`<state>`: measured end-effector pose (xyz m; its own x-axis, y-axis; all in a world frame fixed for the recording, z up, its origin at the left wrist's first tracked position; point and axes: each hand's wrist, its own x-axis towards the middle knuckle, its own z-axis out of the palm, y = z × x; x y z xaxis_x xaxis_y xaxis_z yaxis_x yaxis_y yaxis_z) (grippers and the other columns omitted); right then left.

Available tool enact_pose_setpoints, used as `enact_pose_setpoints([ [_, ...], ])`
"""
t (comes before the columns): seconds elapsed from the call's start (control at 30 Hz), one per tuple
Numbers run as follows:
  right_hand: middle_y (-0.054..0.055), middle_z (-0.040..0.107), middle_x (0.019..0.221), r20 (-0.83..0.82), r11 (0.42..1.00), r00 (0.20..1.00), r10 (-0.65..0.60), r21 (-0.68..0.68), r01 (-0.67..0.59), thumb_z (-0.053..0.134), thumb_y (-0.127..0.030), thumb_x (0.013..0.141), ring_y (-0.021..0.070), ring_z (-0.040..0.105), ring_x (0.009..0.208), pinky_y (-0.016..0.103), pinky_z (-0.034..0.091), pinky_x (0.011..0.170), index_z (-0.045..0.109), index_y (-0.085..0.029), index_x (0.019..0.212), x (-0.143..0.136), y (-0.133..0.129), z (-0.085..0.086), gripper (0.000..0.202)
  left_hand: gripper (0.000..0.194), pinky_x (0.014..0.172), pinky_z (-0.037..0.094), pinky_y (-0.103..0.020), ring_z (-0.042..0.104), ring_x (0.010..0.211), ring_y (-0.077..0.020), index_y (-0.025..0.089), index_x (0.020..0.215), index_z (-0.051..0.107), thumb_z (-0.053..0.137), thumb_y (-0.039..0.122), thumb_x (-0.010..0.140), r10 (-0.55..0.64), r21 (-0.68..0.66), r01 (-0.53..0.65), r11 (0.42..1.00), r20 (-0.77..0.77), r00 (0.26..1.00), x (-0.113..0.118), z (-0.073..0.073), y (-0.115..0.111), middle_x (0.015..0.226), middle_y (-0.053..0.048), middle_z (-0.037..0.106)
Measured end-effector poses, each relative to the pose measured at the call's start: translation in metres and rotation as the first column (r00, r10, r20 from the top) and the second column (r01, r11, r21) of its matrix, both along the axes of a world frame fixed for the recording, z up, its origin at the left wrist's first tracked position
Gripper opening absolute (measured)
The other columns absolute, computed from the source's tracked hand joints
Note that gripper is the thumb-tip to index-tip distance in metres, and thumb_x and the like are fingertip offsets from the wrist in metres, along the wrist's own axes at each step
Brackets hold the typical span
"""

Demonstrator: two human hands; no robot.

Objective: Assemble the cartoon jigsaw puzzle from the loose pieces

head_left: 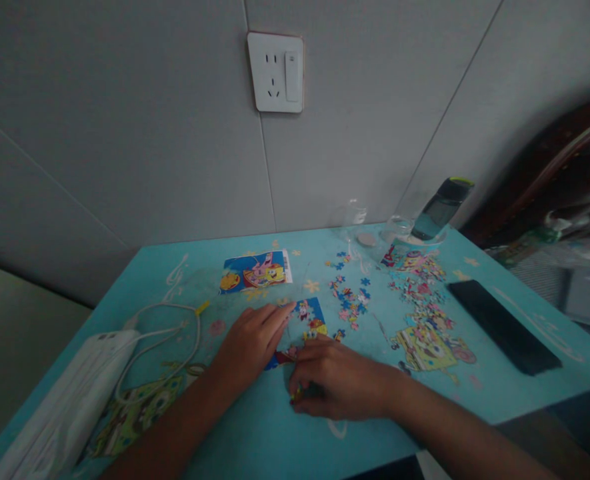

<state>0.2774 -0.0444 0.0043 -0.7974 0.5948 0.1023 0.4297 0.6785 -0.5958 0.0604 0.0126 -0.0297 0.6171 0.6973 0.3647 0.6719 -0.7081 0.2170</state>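
A partly assembled jigsaw puzzle (315,310), with a blue edge and cartoon figures, lies on the table between my hands. My left hand (255,339) rests at its left side, fingers stretched out and touching it. My right hand (327,375) is curled over the near right part and hides some of it. Between its thumb and fingers shows a small yellowish puzzle piece (296,395). Loose puzzle pieces (351,300) are scattered just right of the puzzle. Behind it lies a picture card (255,272) with similar cartoon figures.
More mixed pieces (422,287) are heaped farther right, beside a black flat case (505,327). A dark bottle (442,208) leans at the back right near clear plastic containers (357,217). At the left lie a white power strip (69,400) and a looped cable (198,340).
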Motion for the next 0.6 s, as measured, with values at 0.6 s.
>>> enact_pose_setpoints([
  [0.6,0.004,0.074,0.088,-0.239,0.780,0.743,-0.625,-0.190,0.596,0.063,-0.031,0.093,0.0149,0.063,0.072,0.027,0.048,0.067,0.076,-0.021,0.099,0.033,0.031,-0.006,0.018,0.036,0.087,0.050,-0.040,0.064,0.097,-0.0224,0.020,0.136,0.054,0.048,0.017,0.100,-0.049,-0.012,0.049,0.999,0.035,0.998,-0.001,-0.001,-0.004,0.109,-0.008,0.068],
])
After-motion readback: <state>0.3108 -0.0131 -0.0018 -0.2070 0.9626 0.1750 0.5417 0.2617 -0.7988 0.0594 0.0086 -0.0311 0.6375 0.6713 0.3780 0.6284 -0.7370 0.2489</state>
